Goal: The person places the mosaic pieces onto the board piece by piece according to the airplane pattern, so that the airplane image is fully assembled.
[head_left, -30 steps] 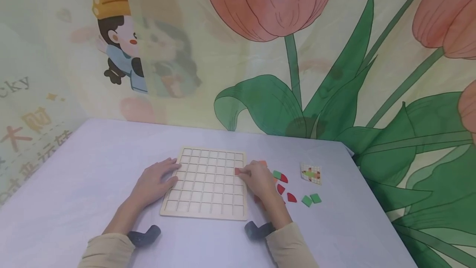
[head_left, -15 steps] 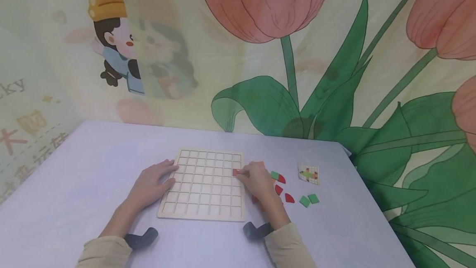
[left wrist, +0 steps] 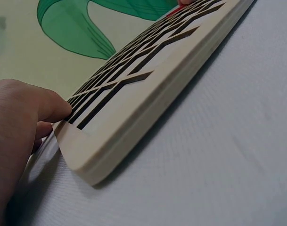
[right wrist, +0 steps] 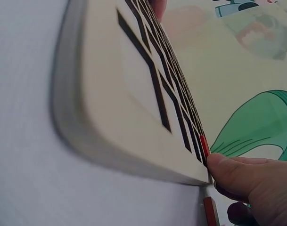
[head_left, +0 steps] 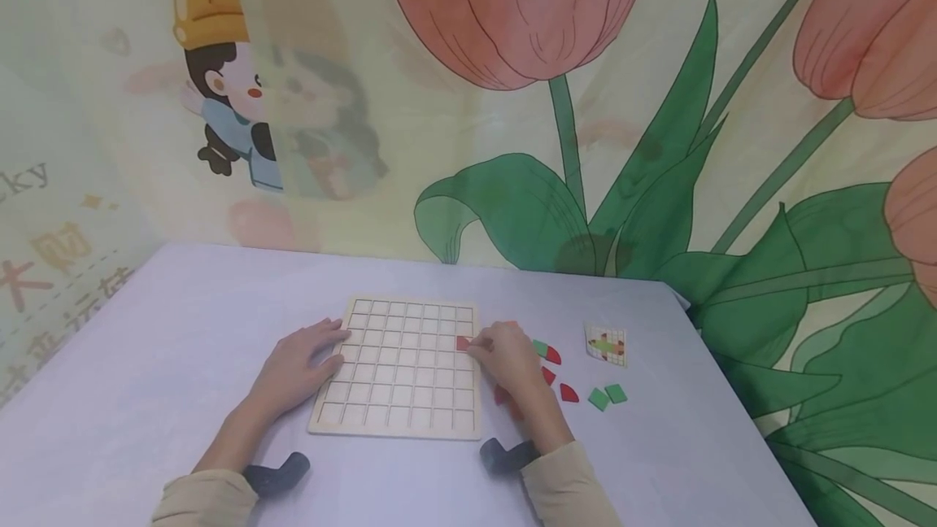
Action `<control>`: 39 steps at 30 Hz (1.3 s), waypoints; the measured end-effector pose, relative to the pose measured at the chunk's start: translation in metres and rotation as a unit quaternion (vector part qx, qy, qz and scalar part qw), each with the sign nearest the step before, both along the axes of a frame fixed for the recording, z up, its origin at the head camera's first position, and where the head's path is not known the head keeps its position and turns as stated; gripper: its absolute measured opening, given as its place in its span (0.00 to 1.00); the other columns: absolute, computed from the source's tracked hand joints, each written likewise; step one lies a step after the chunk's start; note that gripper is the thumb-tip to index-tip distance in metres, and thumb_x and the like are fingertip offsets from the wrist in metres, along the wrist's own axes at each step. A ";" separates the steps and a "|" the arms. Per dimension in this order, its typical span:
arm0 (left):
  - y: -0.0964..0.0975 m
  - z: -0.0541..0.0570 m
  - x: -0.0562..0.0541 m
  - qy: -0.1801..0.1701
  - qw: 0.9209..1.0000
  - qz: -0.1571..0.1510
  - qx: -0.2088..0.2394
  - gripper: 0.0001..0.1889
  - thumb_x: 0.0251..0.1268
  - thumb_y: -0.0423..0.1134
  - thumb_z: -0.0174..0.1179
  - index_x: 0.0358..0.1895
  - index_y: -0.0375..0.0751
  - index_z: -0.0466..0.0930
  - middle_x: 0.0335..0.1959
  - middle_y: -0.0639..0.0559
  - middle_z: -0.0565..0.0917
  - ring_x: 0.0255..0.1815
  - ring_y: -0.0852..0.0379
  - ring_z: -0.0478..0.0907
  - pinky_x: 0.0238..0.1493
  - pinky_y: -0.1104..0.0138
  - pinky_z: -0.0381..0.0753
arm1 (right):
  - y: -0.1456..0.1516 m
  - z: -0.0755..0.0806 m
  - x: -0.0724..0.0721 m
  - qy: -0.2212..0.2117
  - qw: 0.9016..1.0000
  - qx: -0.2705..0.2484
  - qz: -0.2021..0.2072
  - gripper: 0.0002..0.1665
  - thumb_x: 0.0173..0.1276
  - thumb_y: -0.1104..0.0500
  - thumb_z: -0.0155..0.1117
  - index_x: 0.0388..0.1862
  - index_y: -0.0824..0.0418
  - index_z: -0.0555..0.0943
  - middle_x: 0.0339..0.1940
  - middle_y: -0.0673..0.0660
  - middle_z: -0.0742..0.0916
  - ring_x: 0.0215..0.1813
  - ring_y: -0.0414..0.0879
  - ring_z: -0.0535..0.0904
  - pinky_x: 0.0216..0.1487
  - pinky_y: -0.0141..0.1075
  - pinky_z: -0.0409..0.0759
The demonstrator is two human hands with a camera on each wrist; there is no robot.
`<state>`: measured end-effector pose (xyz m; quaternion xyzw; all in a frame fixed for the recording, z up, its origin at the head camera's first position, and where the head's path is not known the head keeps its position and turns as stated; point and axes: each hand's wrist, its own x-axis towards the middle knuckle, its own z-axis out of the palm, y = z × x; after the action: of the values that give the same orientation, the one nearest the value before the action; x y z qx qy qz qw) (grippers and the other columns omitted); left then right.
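"What is largest?"
"A printed backdrop (head_left: 468, 120), patterned with tulips (head_left: 520, 15), is spread across the upper frame. Below it, a pale bench (head_left: 220, 299) is shown."
"And on that?"
"A wooden grid board (head_left: 395, 432) is laid flat at lower centre."
"How is it touched?"
"Its left rim is touched by the left hand (head_left: 296, 360), whose fingers are loosely extended. At its right rim the right hand (head_left: 507, 356) is placed — fingers curled, with something small pinched."
"What else is seen?"
"A patterned card (head_left: 606, 345) is set at centre right. Below it, two green squares (head_left: 616, 394) are laid close together, with a red quarter-round piece (head_left: 568, 393) just left of them."
"And the thing pinched?"
"A red piece (head_left: 463, 343) — it is held at the board's rightmost column, above its middle; whether it is fully seated cannot be told."
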<state>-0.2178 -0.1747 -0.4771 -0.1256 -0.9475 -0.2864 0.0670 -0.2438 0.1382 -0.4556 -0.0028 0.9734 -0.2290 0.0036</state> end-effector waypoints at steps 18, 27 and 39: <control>0.001 0.001 0.002 0.004 1.000 0.001 -0.005 0.22 0.64 0.43 0.56 0.60 0.40 0.76 0.67 0.42 0.72 0.70 0.39 0.63 0.68 0.39 0.57 | 0.034 0.000 -0.002 0.085 0.995 -0.044 -0.029 0.09 0.63 0.56 0.67 0.42 0.50 0.86 0.39 0.49 0.86 0.40 0.44 0.80 0.41 0.38 0.82; 0.000 -0.001 0.002 0.004 1.000 0.005 -0.008 0.22 0.63 0.42 0.56 0.60 0.40 0.76 0.66 0.41 0.72 0.70 0.39 0.63 0.69 0.40 0.58 | 0.048 0.001 -0.004 0.096 0.991 -0.062 -0.066 0.11 0.62 0.51 0.68 0.43 0.51 0.86 0.37 0.49 0.84 0.34 0.43 0.75 0.29 0.29 0.73; 0.000 -0.002 0.001 0.013 1.000 0.000 -0.005 0.21 0.63 0.42 0.56 0.59 0.40 0.76 0.66 0.42 0.73 0.69 0.39 0.64 0.68 0.40 0.59 | 0.054 -0.006 -0.006 0.084 0.993 -0.039 -0.071 0.20 0.63 0.55 0.67 0.54 0.56 0.82 0.35 0.54 0.79 0.34 0.43 0.74 0.34 0.34 0.80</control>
<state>-0.2172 -0.1747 -0.4789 -0.1298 -0.9479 -0.2802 0.0788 -0.2498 0.1919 -0.4618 0.0471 0.9582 -0.2656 -0.0950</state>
